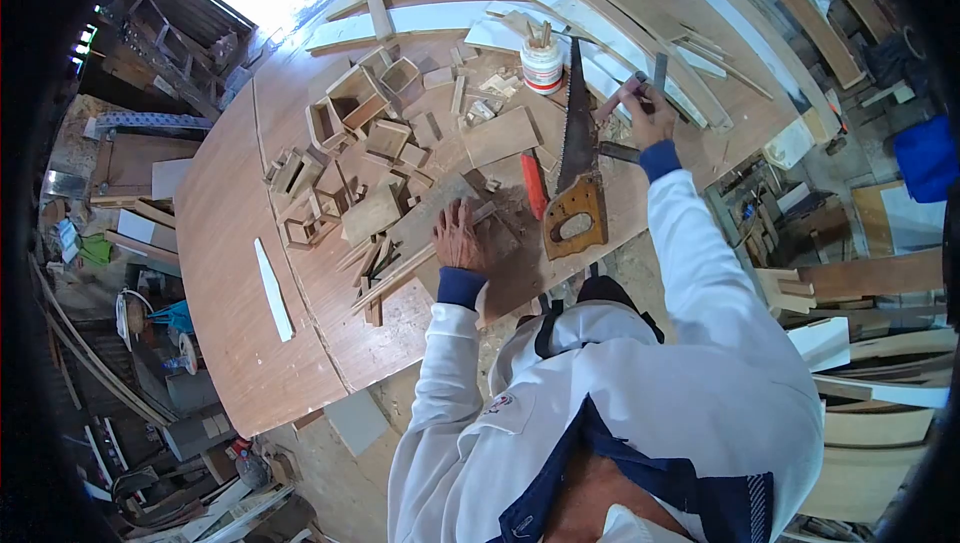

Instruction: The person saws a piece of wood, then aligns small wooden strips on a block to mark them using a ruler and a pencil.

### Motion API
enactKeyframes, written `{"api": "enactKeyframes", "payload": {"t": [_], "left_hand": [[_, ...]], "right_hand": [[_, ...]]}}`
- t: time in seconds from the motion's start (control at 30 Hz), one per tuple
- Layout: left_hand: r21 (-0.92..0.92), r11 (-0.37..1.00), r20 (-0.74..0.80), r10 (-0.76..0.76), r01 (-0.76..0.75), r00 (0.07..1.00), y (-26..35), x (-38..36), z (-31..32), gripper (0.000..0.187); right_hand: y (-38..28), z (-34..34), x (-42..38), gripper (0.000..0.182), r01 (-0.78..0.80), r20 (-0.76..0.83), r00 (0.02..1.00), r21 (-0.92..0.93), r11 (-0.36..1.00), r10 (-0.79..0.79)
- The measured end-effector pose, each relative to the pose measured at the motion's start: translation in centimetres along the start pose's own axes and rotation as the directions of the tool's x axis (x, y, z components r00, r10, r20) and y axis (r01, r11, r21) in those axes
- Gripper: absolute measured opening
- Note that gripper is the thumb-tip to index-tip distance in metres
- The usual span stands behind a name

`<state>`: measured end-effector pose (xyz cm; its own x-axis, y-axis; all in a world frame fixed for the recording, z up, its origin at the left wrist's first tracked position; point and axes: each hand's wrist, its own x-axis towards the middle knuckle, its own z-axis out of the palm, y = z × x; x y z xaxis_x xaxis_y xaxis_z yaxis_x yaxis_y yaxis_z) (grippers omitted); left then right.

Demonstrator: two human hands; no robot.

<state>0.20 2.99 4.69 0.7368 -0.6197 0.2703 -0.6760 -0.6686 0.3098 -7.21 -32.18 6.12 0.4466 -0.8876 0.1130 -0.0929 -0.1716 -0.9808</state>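
Note:
My left hand (pixel 458 235) lies with its fingers spread on a flat wooden board (pixel 425 215) near the table's front edge. My right hand (pixel 648 109) is raised over the table's right part, its fingers pinched around something small and thin that I cannot make out. Between the hands lies a handsaw (pixel 577 148) with a wooden handle, and beside it a red-handled tool (pixel 534 185). A white jar (pixel 542 65) holding thin sticks stands behind the saw. Small wooden boxes (pixel 355 98) and thin wood strips (pixel 392 279) are left of and around my left hand.
Long wooden and white boards (pixel 600 28) lie along the table's far side. A white strip (pixel 271 288) rests on the left of the wooden table (pixel 225 243). Stacked planks (pixel 880 430) stand at the right, and a blue object (pixel 922 158) is at the far right.

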Motion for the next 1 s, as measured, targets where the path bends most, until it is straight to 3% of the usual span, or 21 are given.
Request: {"api": "enactKeyframes", "payload": {"t": [0.07,0.1,0.13,0.17,0.2,0.23,0.27,0.3,0.37,0.4,0.47,0.5,0.57,0.63,0.7,0.77,0.83,0.87,0.9,0.93,1.0], "left_hand": [[-0.070,0.997,-0.016,-0.036,0.035,0.999,0.9,0.4,-0.2,0.046],[-0.424,0.895,0.120,-0.093,0.136,0.988,1.7,0.9,-0.1,0.040],[-0.704,0.663,0.258,-0.096,0.255,0.961,2.4,1.5,-0.1,0.037],[-0.700,0.665,0.254,-0.110,0.261,0.961,3.2,2.2,-0.8,0.037],[-0.824,0.354,0.437,-0.102,0.443,0.894,4.2,2.9,-1.7,0.040],[-0.807,0.003,0.590,-0.022,0.591,0.807,4.6,3.3,-2.1,0.042],[-0.807,0.002,0.590,-0.027,0.590,0.807,4.6,3.6,-1.9,0.042],[-0.797,-0.124,0.597,-0.011,0.591,0.802,4.4,3.7,-1.5,0.039],[-0.731,-0.370,0.609,0.025,0.573,0.793,4.1,3.5,-0.8,0.033],[-0.730,-0.370,0.611,0.025,0.575,0.791,3.9,3.1,-0.8,0.033],[-0.754,-0.308,0.589,0.071,0.580,0.805,3.3,2.5,-0.9,0.037],[-0.753,-0.309,0.591,0.071,0.581,0.803,2.7,2.3,-0.7,0.037],[-0.750,-0.141,0.618,0.197,0.646,0.761,1.5,2.2,-0.2,0.030],[-0.789,-0.191,0.568,0.135,0.584,0.812,3.7,1.8,-1.6,0.024],[-0.824,-0.235,0.515,0.071,0.516,0.855,4.1,1.3,-1.1,0.018],[-0.915,-0.040,0.403,-0.010,0.402,0.915,2.7,0.5,1.5,0.009],[-0.933,-0.048,0.359,-0.076,0.356,0.930,2.8,0.2,1.4,0.008],[-0.949,-0.054,0.316,-0.147,0.311,0.937,2.9,-0.1,1.4,0.009],[-0.949,-0.058,0.316,-0.147,0.311,0.937,3.2,-0.2,1.4,0.009],[-0.958,-0.039,0.287,-0.204,0.285,0.936,3.6,-0.4,1.5,0.009],[-0.965,-0.018,0.256,-0.260,0.260,0.931,4.3,-0.9,2.1,0.010]], "right_hand": [[-2.8,0.2,-3.8,0.050,0.298,0.144,0.941,0.075,0.951,-0.306],[-5.0,0.1,-6.1,0.051,0.398,0.229,0.893,-0.006,0.917,-0.386],[-6.7,0.2,-8.1,0.052,0.500,0.318,0.832,-0.074,0.863,-0.455],[-7.2,0.6,-9.7,0.052,0.623,0.405,0.732,-0.072,0.779,-0.548],[-7.6,0.9,-11.0,0.051,0.732,0.486,0.614,-0.056,0.679,-0.622],[-8.2,1.0,-12.2,0.051,0.732,0.490,0.610,-0.049,0.679,-0.622],[-8.8,1.0,-13.3,0.050,0.818,0.597,0.469,-0.014,0.576,-0.651],[-9.2,1.0,-14.0,0.050,0.884,0.688,0.316,0.035,0.465,-0.653],[-8.6,1.2,-14.8,0.050,0.904,0.695,0.265,0.062,0.423,-0.669],[-8.4,1.3,-15.2,0.050,0.922,0.698,0.211,0.090,0.375,-0.684],[-7.8,1.1,-15.8,0.045,0.911,0.717,0.217,0.096,0.402,-0.663],[-7.2,1.2,-16.1,0.041,0.920,0.742,0.169,0.117,0.374,-0.649],[-6.1,1.4,-16.5,0.037,0.927,0.766,0.119,0.142,0.346,-0.632],[-5.5,1.5,-16.9,0.029,0.931,0.757,0.096,0.162,0.329,-0.646],[-5.7,1.5,-17.2,0.028,0.912,0.758,0.108,0.182,0.367,-0.644],[-6.0,1.4,-17.5,0.027,0.893,0.757,0.124,0.197,0.405,-0.642],[-6.2,1.2,-17.7,0.032,0.845,0.607,0.378,0.082,0.528,-0.699],[-6.3,1.4,-18.4,0.032,0.845,0.610,0.378,0.081,0.529,-0.696],[-6.7,1.7,-19.3,0.035,0.618,0.552,0.682,-0.081,0.782,-0.481],[-6.8,1.9,-19.9,0.038,0.296,0.435,0.882,-0.206,0.933,-0.183],[-4.5,2.3,-20.4,0.044,0.212,0.467,0.877,-0.173,0.962,-0.109]]}}
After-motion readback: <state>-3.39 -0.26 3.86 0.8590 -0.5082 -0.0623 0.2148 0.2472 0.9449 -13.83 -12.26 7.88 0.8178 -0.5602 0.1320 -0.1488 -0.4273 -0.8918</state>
